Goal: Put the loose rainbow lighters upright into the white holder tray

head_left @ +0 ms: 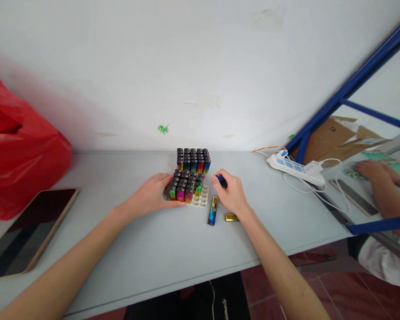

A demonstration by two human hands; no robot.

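Note:
My left hand [151, 193] is curved around the left side of a white tray [202, 198], its thumb along the front edge. Black-topped, shiny coloured lighters [183, 183] stand upright in that tray, while the holes on its right side show bare. To the right of the tray, my right hand [232, 194] is closed on a dark-topped lighter [222, 181], partly hidden by the fingers. A blue and gold lighter [213, 211] lies on the table between tray and right wrist. Another gold one [231, 218] lies partly under that wrist.
Behind the tray stands a second block of upright lighters [194, 161]. A phone [30, 231] and red plastic bag [20, 146] are at left. At right are a white power strip [295, 167] with cables and a blue metal frame [340, 98]; beyond it, another person's hands [373, 171].

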